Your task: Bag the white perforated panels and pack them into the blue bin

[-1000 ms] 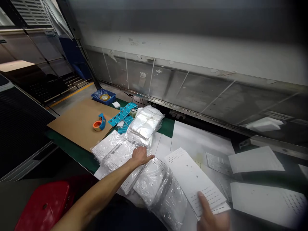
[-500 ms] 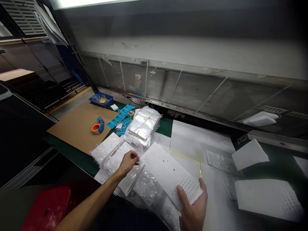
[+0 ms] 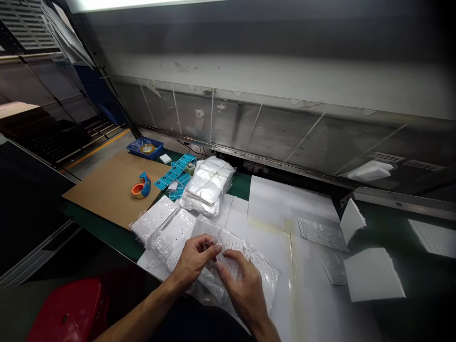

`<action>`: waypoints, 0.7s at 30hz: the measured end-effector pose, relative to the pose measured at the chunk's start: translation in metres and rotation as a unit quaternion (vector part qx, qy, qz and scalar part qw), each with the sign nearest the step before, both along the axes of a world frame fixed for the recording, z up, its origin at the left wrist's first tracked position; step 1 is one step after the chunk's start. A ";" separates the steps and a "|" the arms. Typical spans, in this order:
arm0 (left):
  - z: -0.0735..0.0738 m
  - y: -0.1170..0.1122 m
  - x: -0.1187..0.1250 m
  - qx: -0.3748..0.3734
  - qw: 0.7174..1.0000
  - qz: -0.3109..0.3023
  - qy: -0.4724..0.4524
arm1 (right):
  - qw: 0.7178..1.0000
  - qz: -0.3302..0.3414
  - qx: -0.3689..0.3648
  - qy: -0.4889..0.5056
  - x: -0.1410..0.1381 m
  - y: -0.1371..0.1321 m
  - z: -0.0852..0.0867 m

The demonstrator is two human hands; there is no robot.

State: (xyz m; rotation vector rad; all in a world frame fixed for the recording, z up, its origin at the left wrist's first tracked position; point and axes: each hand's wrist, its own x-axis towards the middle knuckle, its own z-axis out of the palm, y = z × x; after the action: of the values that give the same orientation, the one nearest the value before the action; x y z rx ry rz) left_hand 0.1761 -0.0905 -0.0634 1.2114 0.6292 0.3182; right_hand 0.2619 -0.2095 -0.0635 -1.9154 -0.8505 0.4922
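My left hand (image 3: pixel 194 261) is closed in a pinch on the edge of a clear plastic bag (image 3: pixel 206 225). My right hand (image 3: pixel 245 285) is beside it, thumb and index finger curled at the same film. White perforated panels (image 3: pixel 233 244) with rows of dark slots show in and behind the film under my fingers; how far the bag covers them I cannot tell. To the left lie bagged perforated panels (image 3: pixel 155 218), overlapping one another. A tied stack of clear bags (image 3: pixel 210 180) lies beyond my hands.
An orange and blue tape dispenser (image 3: pixel 141 186) rests on brown cardboard (image 3: pixel 107 185). Behind are teal label strips (image 3: pixel 174 173) and a blue tray (image 3: pixel 156 149) holding a tape roll. White sheets (image 3: pixel 292 202) cover the bench. A red stool (image 3: pixel 66 308) stands lower left.
My right hand has come left from the panels' lower right end to meet my left hand at the plastic film. The panel stack it held is now largely hidden by film and hands.
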 end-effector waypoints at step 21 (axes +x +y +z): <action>-0.019 0.019 0.006 0.035 0.996 -0.009 0.080 | 0.966 -0.250 -0.019 0.061 0.045 -0.072 0.002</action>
State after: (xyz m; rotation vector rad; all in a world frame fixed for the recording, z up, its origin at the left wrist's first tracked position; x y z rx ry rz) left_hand 0.1825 -0.0710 -0.0822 1.3178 0.7511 0.2314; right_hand 0.3073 -0.2817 -0.0617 -2.0194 -0.2572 0.3130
